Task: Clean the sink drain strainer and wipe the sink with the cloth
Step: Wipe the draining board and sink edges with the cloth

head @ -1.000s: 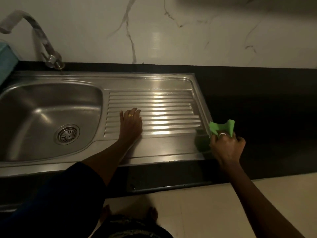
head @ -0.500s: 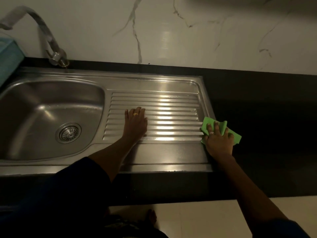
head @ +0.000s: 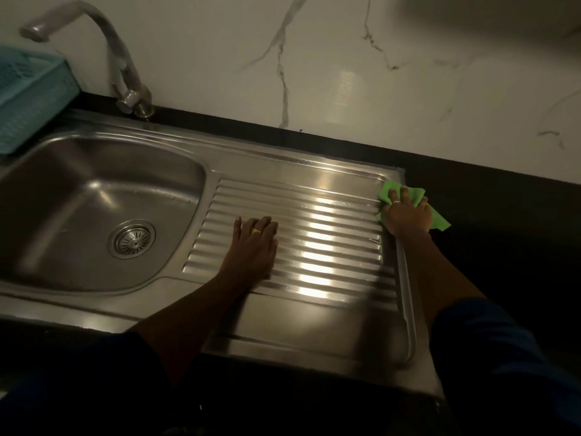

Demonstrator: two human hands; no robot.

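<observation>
Pressing the cloth (head: 440, 222) under spread fingers (head: 405, 194), the right hand (head: 407, 216) is wiping the sink (head: 408, 309) rim. Left hand (head: 255, 245) is resting flat, empty; strainer (head: 132, 239), leftward, is probably awaiting cleaning.

Setting: a kitchen. Evidence: inset stainless-steel sink (head: 94, 190) with ribbed draining board (head: 330, 247) and round slotted drain strainer (head: 132, 240), set in a black worktop (head: 503, 253). Curved metal tap (head: 125, 73) at the sink's back edge. White veined marble-look wall (head: 345, 58) behind. Turquoise plastic mesh basket (head: 28, 99) at the worktop's left edge.
</observation>
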